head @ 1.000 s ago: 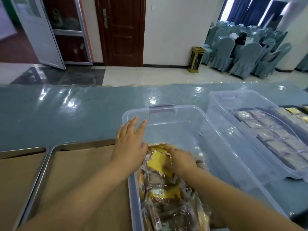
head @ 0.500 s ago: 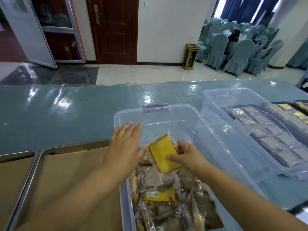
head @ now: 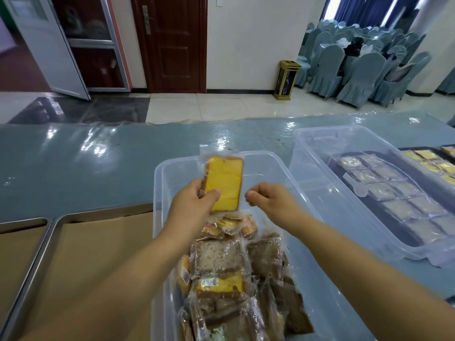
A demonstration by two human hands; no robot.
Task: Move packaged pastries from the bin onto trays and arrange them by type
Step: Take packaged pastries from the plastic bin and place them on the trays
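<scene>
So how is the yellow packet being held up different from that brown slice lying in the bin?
The yellow pastry is bright yellow, while the brown slice is grey-brown and speckled. The yellow pastry is held up over the bin, gripped by the left hand. The brown slice lies flat on the pile, untouched. The yellow pastry looks narrower and longer, the brown slice squarer. Both are sealed in clear wrap.

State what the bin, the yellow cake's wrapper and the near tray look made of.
Bin: clear, slightly frosted rigid plastic; the table shows through. Wrapper: thin glossy clear film, sealed edges. Tray: likely brushed metal rim, lined with matte brown paper.
</scene>
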